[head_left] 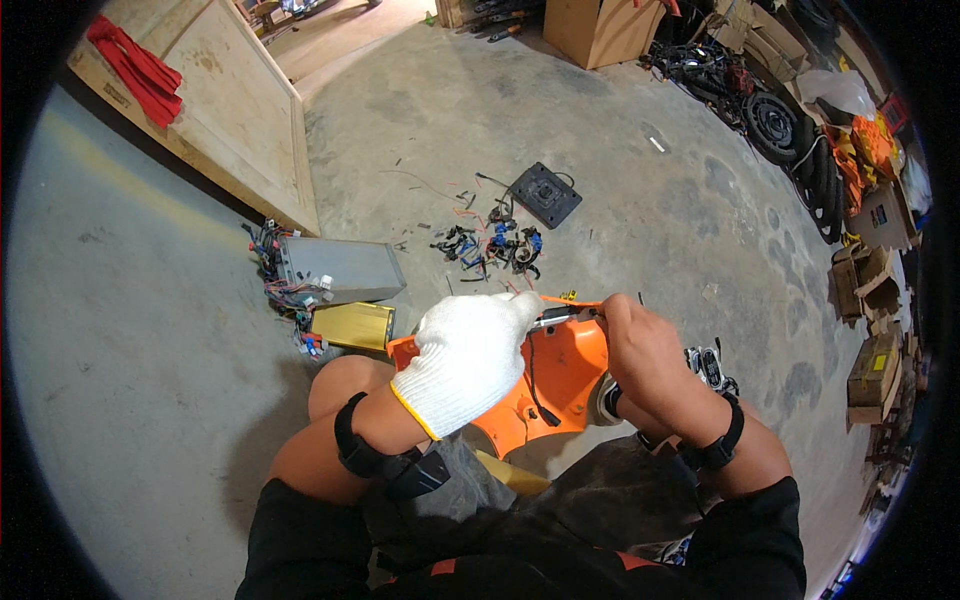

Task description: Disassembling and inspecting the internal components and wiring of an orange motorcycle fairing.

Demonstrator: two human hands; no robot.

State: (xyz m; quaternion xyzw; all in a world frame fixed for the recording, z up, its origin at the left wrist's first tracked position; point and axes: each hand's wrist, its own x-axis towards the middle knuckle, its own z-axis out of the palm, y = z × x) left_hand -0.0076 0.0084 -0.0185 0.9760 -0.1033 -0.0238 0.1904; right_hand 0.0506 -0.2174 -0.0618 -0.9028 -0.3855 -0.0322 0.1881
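An orange plastic panel (pixel 575 365) with curved edges lies across my lap. A black cable with a plug (pixel 540 395) hangs over its inner face. My left hand (pixel 475 340), in a white knit glove with a yellow cuff, is closed over the panel's upper left part; its fingertips are mostly hidden. My right hand (pixel 640 335) is bare and closed at the panel's upper right edge. From its fingers a slim metal tool (pixel 565 316) points left toward the glove. The tool's exact kind is hard to make out.
A grey metal box (pixel 340 268) with bundled wires and a gold box (pixel 352 326) sit left. Ahead lie cut cable scraps (pixel 490 245) and a black square unit (pixel 545 195). A wooden board (pixel 220 110) stands far left; tyres (pixel 775 125) and cartons (pixel 875 375) line the right.
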